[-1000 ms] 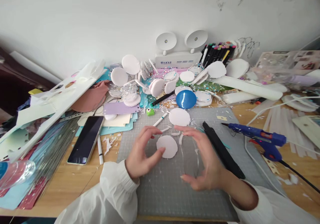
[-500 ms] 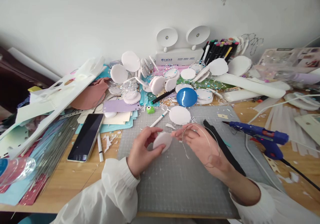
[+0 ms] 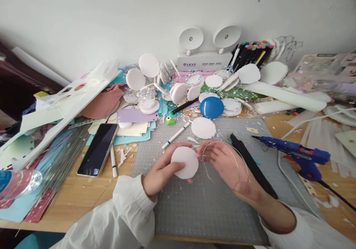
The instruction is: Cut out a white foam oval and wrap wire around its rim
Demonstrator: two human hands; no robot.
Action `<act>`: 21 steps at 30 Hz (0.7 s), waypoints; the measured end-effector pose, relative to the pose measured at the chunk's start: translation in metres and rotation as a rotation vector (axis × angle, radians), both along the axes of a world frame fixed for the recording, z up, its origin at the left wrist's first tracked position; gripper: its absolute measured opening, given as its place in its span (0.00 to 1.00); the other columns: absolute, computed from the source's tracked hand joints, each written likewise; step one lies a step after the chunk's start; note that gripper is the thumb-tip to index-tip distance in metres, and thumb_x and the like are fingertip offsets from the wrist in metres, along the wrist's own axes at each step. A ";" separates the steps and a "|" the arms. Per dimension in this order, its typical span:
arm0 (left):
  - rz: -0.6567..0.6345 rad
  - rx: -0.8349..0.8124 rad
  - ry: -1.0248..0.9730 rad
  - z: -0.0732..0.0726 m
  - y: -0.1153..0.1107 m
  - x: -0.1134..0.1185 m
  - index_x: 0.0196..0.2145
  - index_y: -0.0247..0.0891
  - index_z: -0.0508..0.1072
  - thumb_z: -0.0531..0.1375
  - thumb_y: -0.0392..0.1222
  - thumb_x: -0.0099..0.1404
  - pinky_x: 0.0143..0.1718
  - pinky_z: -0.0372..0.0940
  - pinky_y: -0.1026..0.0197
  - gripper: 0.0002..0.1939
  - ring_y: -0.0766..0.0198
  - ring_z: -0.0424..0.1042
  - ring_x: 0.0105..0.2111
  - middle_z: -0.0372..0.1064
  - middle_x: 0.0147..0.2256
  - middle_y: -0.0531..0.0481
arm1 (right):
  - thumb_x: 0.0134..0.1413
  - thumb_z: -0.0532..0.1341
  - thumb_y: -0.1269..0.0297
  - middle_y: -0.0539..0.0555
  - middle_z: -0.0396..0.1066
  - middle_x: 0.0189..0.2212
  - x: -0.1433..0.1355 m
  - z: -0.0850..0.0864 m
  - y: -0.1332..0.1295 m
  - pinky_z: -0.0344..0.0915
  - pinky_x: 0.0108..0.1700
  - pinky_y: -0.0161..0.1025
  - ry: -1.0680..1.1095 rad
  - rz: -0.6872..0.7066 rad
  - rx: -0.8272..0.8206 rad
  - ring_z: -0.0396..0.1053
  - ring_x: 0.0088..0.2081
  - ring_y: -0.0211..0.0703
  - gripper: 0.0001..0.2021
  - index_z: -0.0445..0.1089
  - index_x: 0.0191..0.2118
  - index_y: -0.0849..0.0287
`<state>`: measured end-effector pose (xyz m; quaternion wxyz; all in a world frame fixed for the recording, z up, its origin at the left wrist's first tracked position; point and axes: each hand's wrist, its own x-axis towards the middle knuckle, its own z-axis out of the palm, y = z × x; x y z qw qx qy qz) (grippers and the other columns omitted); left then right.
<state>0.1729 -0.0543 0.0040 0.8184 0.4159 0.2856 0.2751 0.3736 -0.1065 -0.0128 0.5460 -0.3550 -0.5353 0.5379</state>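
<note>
My left hand [image 3: 164, 169] grips a white round disc [image 3: 187, 161], thumb across its face and fingers behind. Just right of the disc, my right hand [image 3: 228, 165] is held palm up with curved fingers, and a thin wire loop [image 3: 238, 160] lies over its palm, pinned by the thumb. The wire's loose ends hang over the grey cutting mat [image 3: 189, 212]. Another white disc [image 3: 203, 127] lies flat on the mat beyond my hands, with a white marker [image 3: 175, 135] to its left.
A blue glue gun [image 3: 297, 150] and a black tool [image 3: 253, 167] lie to the right. On the left are a phone [image 3: 97, 149], wires [image 3: 66, 156] and a bottle [image 3: 25, 184]. White discs, a blue oval [image 3: 211, 107] and pens crowd the back.
The disc in my left hand has turned from tilted to facing the camera more fully. The wire stays in my right hand. The whole view has shifted slightly.
</note>
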 end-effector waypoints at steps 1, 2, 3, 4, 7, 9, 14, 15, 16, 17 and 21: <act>0.002 -0.023 -0.041 0.000 0.000 0.000 0.52 0.42 0.66 0.61 0.38 0.57 0.35 0.73 0.56 0.24 0.55 0.72 0.41 0.69 0.44 0.45 | 0.42 0.64 0.36 0.61 0.64 0.50 0.001 0.000 -0.001 0.68 0.49 0.55 -0.032 -0.012 0.019 0.67 0.51 0.59 0.38 0.59 0.57 0.49; -0.005 -0.056 -0.088 0.000 0.001 0.000 0.51 0.43 0.68 0.61 0.36 0.56 0.39 0.73 0.53 0.24 0.54 0.71 0.43 0.68 0.46 0.45 | 0.43 0.64 0.36 0.61 0.64 0.51 0.001 0.001 -0.002 0.67 0.50 0.55 -0.063 -0.018 0.039 0.66 0.52 0.58 0.38 0.58 0.57 0.49; -0.024 -0.094 -0.136 0.001 0.001 -0.001 0.52 0.43 0.68 0.61 0.35 0.54 0.43 0.72 0.51 0.26 0.53 0.70 0.46 0.67 0.49 0.45 | 0.44 0.64 0.37 0.61 0.63 0.52 0.002 0.001 -0.004 0.66 0.52 0.56 -0.092 -0.017 0.055 0.65 0.53 0.58 0.38 0.58 0.59 0.49; -0.053 -0.132 -0.175 0.002 0.001 -0.001 0.53 0.44 0.67 0.62 0.35 0.54 0.46 0.71 0.48 0.28 0.52 0.69 0.48 0.66 0.50 0.44 | 0.45 0.64 0.39 0.61 0.62 0.53 0.002 0.001 -0.005 0.65 0.53 0.56 -0.115 -0.010 0.071 0.64 0.54 0.58 0.38 0.57 0.60 0.49; -0.145 -0.192 -0.228 0.006 0.000 -0.003 0.57 0.47 0.65 0.62 0.35 0.56 0.51 0.67 0.45 0.30 0.50 0.67 0.52 0.64 0.54 0.43 | 0.48 0.63 0.41 0.59 0.60 0.56 0.003 0.001 -0.009 0.60 0.58 0.57 -0.129 0.010 0.104 0.61 0.57 0.58 0.38 0.54 0.62 0.47; -0.167 -0.146 -0.204 0.007 0.000 -0.004 0.58 0.49 0.64 0.63 0.37 0.58 0.51 0.67 0.46 0.31 0.51 0.68 0.51 0.64 0.55 0.43 | 0.49 0.63 0.41 0.58 0.60 0.56 0.003 0.002 -0.010 0.59 0.59 0.57 -0.109 0.013 0.118 0.59 0.58 0.58 0.37 0.54 0.62 0.46; -0.131 0.121 -0.157 0.002 0.001 -0.003 0.57 0.47 0.65 0.68 0.42 0.56 0.46 0.67 0.53 0.32 0.53 0.68 0.49 0.65 0.53 0.42 | 0.46 0.64 0.41 0.59 0.58 0.54 0.004 0.008 -0.013 0.60 0.57 0.56 -0.142 0.045 0.069 0.60 0.56 0.59 0.38 0.54 0.61 0.49; -0.130 0.150 -0.161 0.000 0.002 -0.003 0.57 0.48 0.65 0.69 0.42 0.55 0.46 0.66 0.54 0.33 0.53 0.68 0.50 0.66 0.53 0.43 | 0.47 0.64 0.42 0.59 0.58 0.54 0.005 0.009 -0.014 0.60 0.57 0.56 -0.165 0.042 0.071 0.60 0.55 0.58 0.38 0.53 0.61 0.49; -0.130 0.168 -0.164 -0.001 0.002 -0.003 0.56 0.48 0.66 0.69 0.41 0.54 0.46 0.66 0.55 0.33 0.53 0.67 0.51 0.66 0.52 0.43 | 0.47 0.64 0.44 0.59 0.57 0.54 0.005 0.010 -0.015 0.60 0.57 0.56 -0.202 0.034 0.078 0.60 0.55 0.58 0.38 0.52 0.61 0.49; -0.130 0.178 -0.166 -0.002 0.002 -0.002 0.56 0.48 0.66 0.70 0.41 0.53 0.46 0.66 0.55 0.33 0.53 0.67 0.51 0.65 0.52 0.44 | 0.47 0.65 0.46 0.59 0.56 0.54 0.006 0.011 -0.016 0.59 0.58 0.57 -0.258 0.022 0.090 0.60 0.54 0.58 0.38 0.51 0.61 0.49; -0.126 0.178 -0.179 -0.007 0.002 -0.001 0.55 0.48 0.66 0.71 0.38 0.51 0.47 0.65 0.54 0.35 0.52 0.66 0.51 0.64 0.52 0.43 | 0.37 0.70 0.59 0.59 0.53 0.54 0.005 0.017 -0.016 0.59 0.58 0.57 -0.590 -0.006 0.201 0.57 0.56 0.60 0.42 0.51 0.59 0.50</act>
